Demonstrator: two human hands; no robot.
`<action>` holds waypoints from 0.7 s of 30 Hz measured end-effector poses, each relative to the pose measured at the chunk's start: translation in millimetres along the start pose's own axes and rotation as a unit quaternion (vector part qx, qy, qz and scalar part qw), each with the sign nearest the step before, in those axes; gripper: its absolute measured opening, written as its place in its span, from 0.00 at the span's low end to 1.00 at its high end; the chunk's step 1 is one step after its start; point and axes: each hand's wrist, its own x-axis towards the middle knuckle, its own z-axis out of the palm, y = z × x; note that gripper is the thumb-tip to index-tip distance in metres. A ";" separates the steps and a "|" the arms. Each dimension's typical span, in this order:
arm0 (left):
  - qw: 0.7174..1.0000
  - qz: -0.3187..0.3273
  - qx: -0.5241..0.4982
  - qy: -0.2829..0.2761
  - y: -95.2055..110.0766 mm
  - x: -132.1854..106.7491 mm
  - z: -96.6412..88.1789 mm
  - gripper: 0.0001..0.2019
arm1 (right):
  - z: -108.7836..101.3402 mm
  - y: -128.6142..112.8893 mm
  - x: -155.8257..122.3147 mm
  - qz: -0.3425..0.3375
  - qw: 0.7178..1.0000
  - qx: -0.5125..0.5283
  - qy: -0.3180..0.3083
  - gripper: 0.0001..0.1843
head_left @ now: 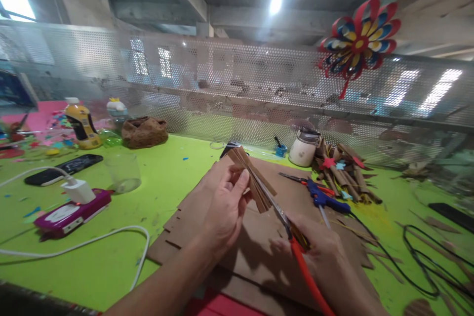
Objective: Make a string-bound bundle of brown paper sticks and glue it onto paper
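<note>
Nearest, the red-handled scissors (288,224) are held in the closed grip of the right hand (320,242); how far the blades are parted cannot be told. Just ahead, the brown cardboard strips (263,179) are pinched between thumb and fingers of the left hand (225,202), raised above the cardboard sheets (196,222), with the blades laid along them. Since the strips are fanned and unsupported, they could be slid apart under blade pressure and cut unevenly; fingertips could be nicked, being so near the steel. Farther right, the black cable (392,279) could be snagged by an outward swing of the right hand, and the blue glue gun (328,197) dragged into the rolled cardboard (342,177) behind it.
</note>
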 end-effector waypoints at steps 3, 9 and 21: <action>1.000 -0.001 -0.003 0.003 0.6 -0.3 0.2 0.10 | 0.8 -0.3 0.2 -0.004 1.000 -0.010 0.009 0.12; 1.000 -0.012 0.017 -0.020 -2.2 -2.2 -0.6 0.08 | 3.5 0.4 1.7 0.006 1.000 0.009 0.018 0.15; 0.999 -0.008 0.009 -0.036 -5.6 -4.2 -1.3 0.12 | 8.2 6.7 -0.5 -0.002 1.000 0.009 0.028 0.16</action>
